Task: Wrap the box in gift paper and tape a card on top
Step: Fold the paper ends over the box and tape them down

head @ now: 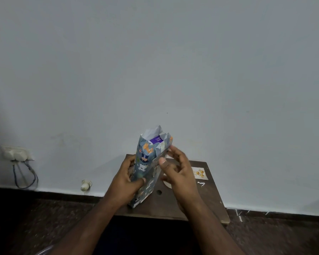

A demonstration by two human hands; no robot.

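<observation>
A tall box [156,140] stands on end on a small wooden table [175,205], leaning slightly. Blue-grey gift paper with cartoon animals [145,162] is wrapped round it; the top end is open, showing the purple box face and the paper's white inside. My left hand [126,178] grips the wrapped box from the left, thumb on the front. My right hand [179,168] is at the right edge, thumb and fingers around a paper flap near the top. A small white card with gold shapes [200,173] lies flat on the table to the right.
A white round thing [167,183] lies on the table, partly behind my right hand, and a small white scrap [201,184] sits below the card. A wall socket with cables [17,153] is at the left. The wall is directly behind the table.
</observation>
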